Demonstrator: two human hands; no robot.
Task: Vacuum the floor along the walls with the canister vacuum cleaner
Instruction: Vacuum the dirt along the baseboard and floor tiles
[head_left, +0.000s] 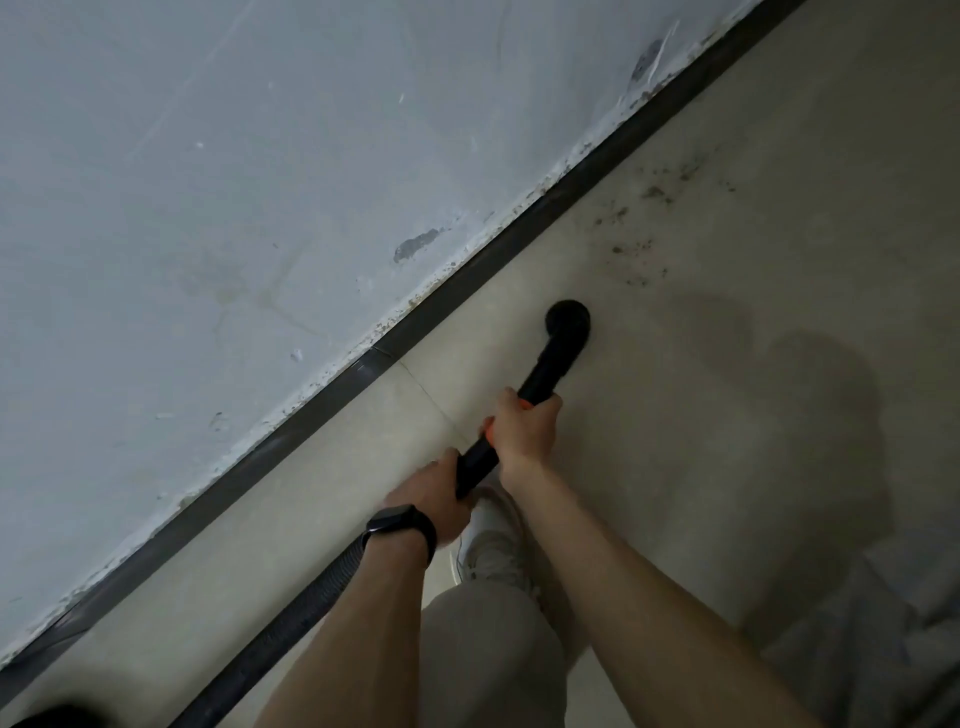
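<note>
Head view: the black rigid vacuum wand (545, 374) is angled lower left to upper right, approx. parallel w/ the dark skirting strip (467, 270). Its round black nozzle (569, 319) is set on the beige tiled floor (779, 156) near the strip. The wand is clasped by the right hand (524, 431) nearer the nozzle and by the left hand (436, 493) behind it, fingers wrapped round. Dark scattered debris (639, 244) is seen beyond the nozzle, and a white shoe (493, 540) beneath the hands.

The wall (208, 182) is pale grey-white with darker scuffs (415, 244), the skirting (467, 266) dark grey, the floor (727, 467) beige and peppered with brown specks (639, 228). The vacuum wand (548, 371) is black with an orange band (487, 423); the wristband (400, 525) is black, the shoe (493, 545) white.
</note>
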